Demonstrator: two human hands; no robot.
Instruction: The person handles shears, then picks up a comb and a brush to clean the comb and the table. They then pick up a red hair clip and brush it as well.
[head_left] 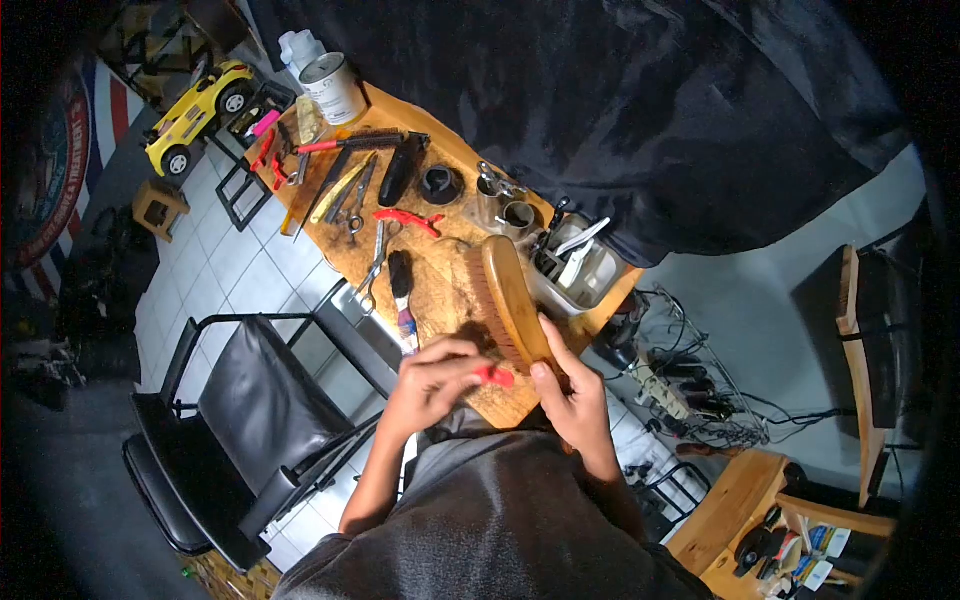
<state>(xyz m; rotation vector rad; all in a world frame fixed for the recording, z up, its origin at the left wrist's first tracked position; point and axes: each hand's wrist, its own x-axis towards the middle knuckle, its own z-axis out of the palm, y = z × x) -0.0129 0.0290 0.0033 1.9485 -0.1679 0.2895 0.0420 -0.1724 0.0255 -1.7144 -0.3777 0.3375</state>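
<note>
A wooden-backed brush [512, 300] with dark reddish bristles is in my right hand [572, 392], its thumb and fingers closed around the near end. The bristles face left, and the brush is tilted above the wooden table [440, 270]. My left hand [432, 385] is closed in a pinch on a small red piece [493, 376] close to the brush's lower end; its exact kind is hard to make out. Just beyond my left hand lies a dark-bristled brush with a coloured handle [402, 295]. Scissors [374, 265] and a red hair clip [408, 220] lie farther up the table.
A bin of tools [585, 270], metal cups [518, 217], a black hair clipper [403, 170], a round hairbrush [365, 141] and a can [332, 90] stand or lie on the table. A black barber chair [270, 390] is at left; cables [710, 400] hang at right.
</note>
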